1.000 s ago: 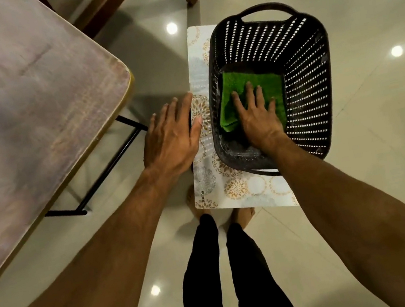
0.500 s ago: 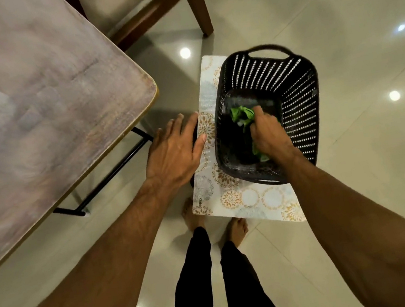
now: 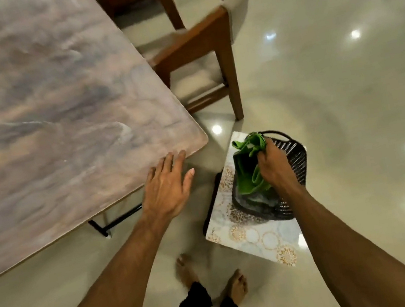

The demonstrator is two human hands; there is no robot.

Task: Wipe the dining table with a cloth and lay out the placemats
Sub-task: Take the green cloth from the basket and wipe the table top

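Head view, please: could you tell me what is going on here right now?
A person stands by the table. The right hand grips a green cloth, bunched, over the black basket, which sits on a patterned placemat low beside the table. The left hand is open, fingertips at the table's edge near its corner. No placemat shows on the table yet.

Open floor (image 3: 349,100) is seen right of the basket (image 3: 296,161), while passage on the left is narrowed by the surface (image 3: 51,98) and chair (image 3: 228,67).
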